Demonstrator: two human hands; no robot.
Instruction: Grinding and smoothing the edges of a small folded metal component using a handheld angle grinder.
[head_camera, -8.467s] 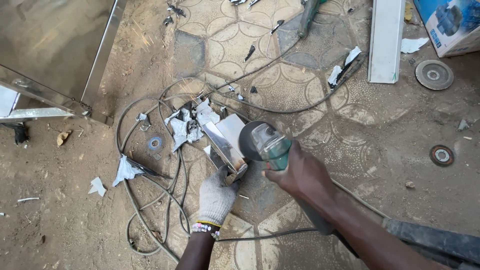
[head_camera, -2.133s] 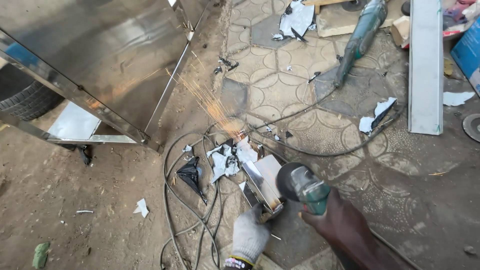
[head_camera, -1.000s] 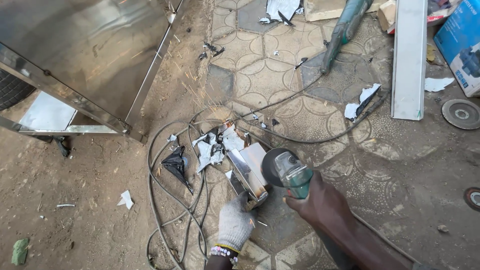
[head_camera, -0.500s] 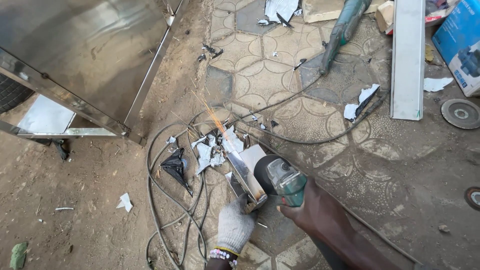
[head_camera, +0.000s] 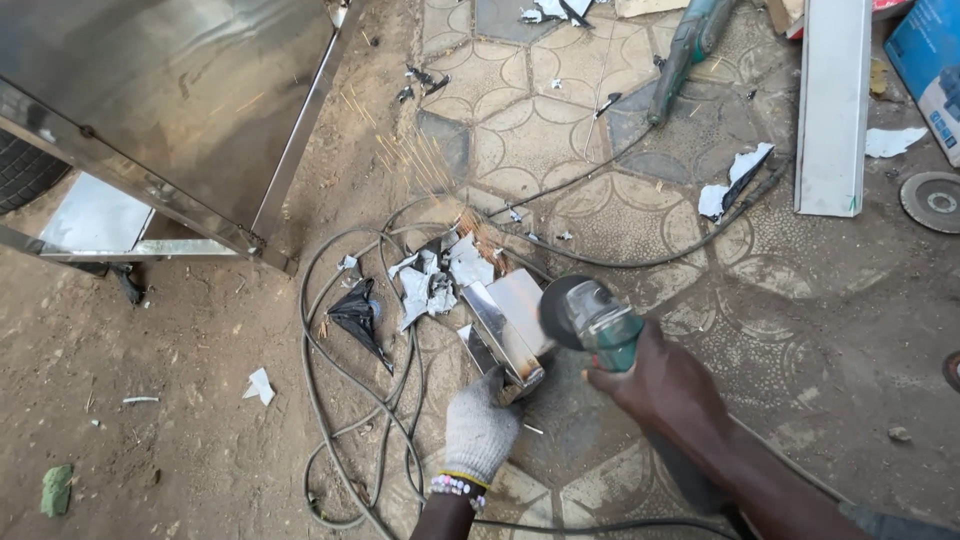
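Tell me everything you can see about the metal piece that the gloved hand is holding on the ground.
The metal piece is a short, shiny folded section of sheet metal, like stainless steel, with flat faces and a brownish tint along one edge. It lies slanted on the patterned paving, its near end pinned by the gloved left hand. The disc of the green angle grinder, held in the bare right hand, meets its right side, and sparks fly up and left. Torn film scraps and looped cables lie beside it.

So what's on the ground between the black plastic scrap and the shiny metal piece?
In the head view, crumpled white paper scraps lie between the black plastic scrap and the metal piece.
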